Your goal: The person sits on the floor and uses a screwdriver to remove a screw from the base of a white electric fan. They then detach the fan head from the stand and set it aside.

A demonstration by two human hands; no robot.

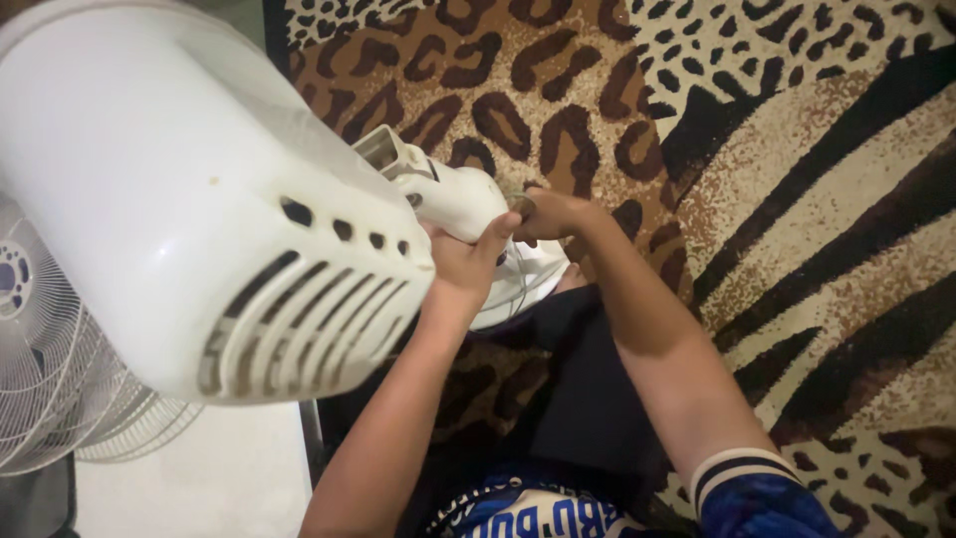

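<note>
Both forearms reach up from the bottom of the frame and meet at its centre. The left hand (466,261) is bent at the wrist, its fingers curled around the white plastic neck (453,194) of one white plastic pedestal fan. The right hand (554,214), elbow crooked out toward the right, has its fingertips pressed together on a small dark knob (521,202) at the neck's lower end.

The fan's large white motor housing (169,189), slotted with vents, fills the upper left of the frame. Its white wire grille (50,369) shows at the lower left edge. Beneath the hands a rounded white fan base (523,279) is partly visible.

One rug (797,149), patterned in leopard spots and zebra stripes, covers the floor across the upper and right parts.
</note>
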